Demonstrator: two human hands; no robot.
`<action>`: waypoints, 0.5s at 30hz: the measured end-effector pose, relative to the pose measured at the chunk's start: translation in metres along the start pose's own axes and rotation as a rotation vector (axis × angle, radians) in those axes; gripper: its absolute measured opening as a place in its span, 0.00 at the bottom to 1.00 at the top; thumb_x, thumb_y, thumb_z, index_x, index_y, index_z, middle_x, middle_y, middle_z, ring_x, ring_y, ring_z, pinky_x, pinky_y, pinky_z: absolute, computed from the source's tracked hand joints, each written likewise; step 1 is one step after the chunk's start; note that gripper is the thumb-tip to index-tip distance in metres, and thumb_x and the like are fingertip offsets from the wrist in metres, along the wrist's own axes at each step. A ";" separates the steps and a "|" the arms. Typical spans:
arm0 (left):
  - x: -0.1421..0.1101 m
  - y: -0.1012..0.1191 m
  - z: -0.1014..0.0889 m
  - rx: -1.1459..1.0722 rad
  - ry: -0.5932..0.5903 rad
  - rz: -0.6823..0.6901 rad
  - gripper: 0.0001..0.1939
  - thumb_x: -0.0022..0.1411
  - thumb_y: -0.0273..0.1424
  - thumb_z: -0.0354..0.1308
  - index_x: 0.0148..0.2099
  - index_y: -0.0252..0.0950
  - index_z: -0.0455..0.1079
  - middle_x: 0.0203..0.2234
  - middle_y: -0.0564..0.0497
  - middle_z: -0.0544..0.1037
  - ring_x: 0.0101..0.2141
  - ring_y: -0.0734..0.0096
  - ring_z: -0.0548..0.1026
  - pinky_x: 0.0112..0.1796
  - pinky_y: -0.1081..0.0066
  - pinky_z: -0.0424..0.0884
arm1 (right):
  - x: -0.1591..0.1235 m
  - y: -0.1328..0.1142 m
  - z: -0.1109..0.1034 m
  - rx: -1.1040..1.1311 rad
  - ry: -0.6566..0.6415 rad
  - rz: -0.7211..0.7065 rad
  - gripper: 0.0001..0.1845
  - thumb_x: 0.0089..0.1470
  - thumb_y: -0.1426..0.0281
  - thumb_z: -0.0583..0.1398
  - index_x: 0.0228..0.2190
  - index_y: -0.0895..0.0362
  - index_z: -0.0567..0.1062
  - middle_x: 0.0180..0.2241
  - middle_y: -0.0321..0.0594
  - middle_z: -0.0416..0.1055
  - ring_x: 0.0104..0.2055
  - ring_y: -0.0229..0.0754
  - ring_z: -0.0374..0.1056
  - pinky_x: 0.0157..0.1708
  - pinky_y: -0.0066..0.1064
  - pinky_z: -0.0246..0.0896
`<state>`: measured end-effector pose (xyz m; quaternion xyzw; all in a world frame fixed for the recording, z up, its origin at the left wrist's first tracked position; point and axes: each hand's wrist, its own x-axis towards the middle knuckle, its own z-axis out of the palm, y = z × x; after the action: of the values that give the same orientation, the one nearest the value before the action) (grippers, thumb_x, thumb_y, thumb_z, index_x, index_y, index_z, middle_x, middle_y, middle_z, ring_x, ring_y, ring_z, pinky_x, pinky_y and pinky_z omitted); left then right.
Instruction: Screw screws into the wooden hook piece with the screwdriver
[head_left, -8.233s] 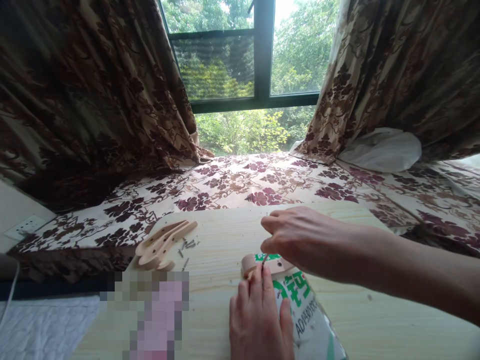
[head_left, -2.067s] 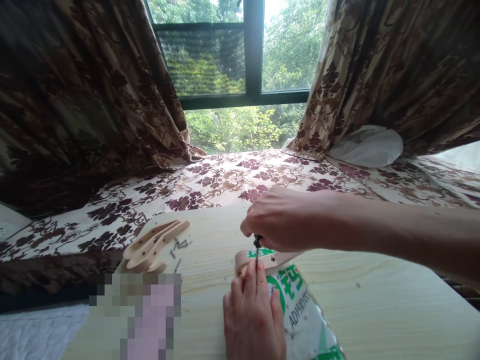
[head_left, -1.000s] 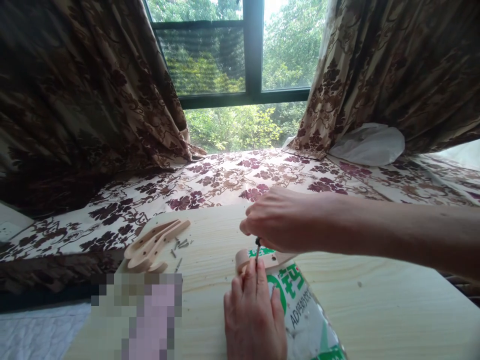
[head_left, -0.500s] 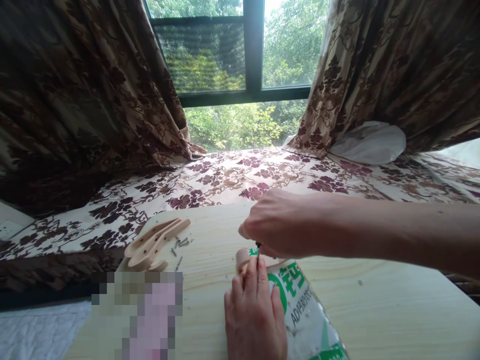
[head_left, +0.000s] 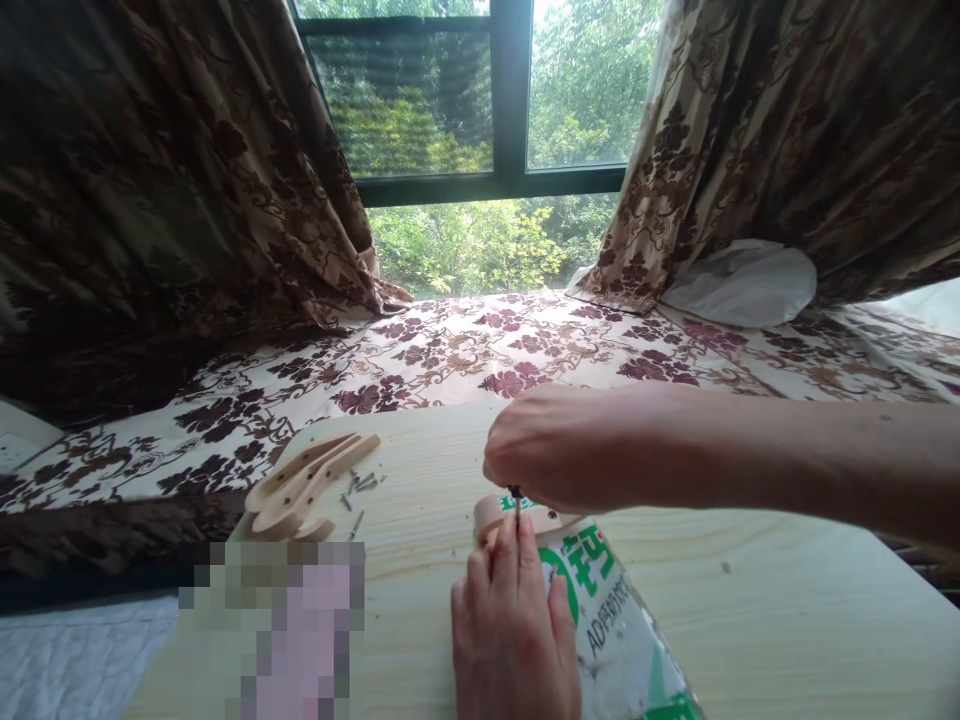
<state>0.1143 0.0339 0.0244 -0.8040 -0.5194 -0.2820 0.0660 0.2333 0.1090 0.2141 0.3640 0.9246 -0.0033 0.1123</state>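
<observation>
My right hand is closed round a small screwdriver; only its dark tip shows, pointing down at a small wooden piece. My left hand lies on that wooden piece and on a white and green printed bag, its fingers together and pressing down beside the tool's tip. All of this rests on a pale wooden board.
A stack of shaped wooden parts lies at the board's back left with several loose screws beside it. A blurred-out patch covers the board's near left. Floral cloth, curtains and a white plastic bag lie behind.
Over the last second my right hand has turned slightly on the screwdriver and stayed over the wooden piece. My left hand has kept its place. The view has dipped a little.
</observation>
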 end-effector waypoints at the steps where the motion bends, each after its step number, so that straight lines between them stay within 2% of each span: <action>1: 0.000 0.000 0.000 -0.014 0.001 0.001 0.22 0.67 0.28 0.43 0.61 0.34 0.62 0.55 0.50 0.70 0.48 0.60 0.67 0.42 0.61 0.63 | 0.000 0.001 0.001 -0.004 -0.013 -0.004 0.10 0.47 0.82 0.60 0.19 0.59 0.71 0.18 0.31 0.65 0.19 0.31 0.47 0.18 0.28 0.40; 8: 0.000 0.001 0.001 -0.043 -0.009 -0.026 0.22 0.68 0.28 0.40 0.61 0.34 0.62 0.56 0.51 0.70 0.48 0.60 0.66 0.42 0.60 0.62 | 0.002 0.004 0.006 -0.003 0.017 -0.035 0.10 0.46 0.83 0.59 0.19 0.60 0.72 0.18 0.33 0.64 0.19 0.31 0.46 0.18 0.28 0.41; 15: 0.002 0.001 0.001 -0.029 -0.005 -0.025 0.21 0.67 0.28 0.42 0.60 0.33 0.63 0.55 0.50 0.70 0.47 0.59 0.66 0.41 0.60 0.63 | 0.004 0.003 0.004 -0.023 -0.022 0.016 0.11 0.48 0.83 0.58 0.22 0.58 0.75 0.21 0.38 0.68 0.20 0.34 0.52 0.21 0.31 0.45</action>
<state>0.1164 0.0352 0.0247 -0.7988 -0.5256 -0.2884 0.0496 0.2330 0.1132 0.2091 0.3698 0.9204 0.0043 0.1268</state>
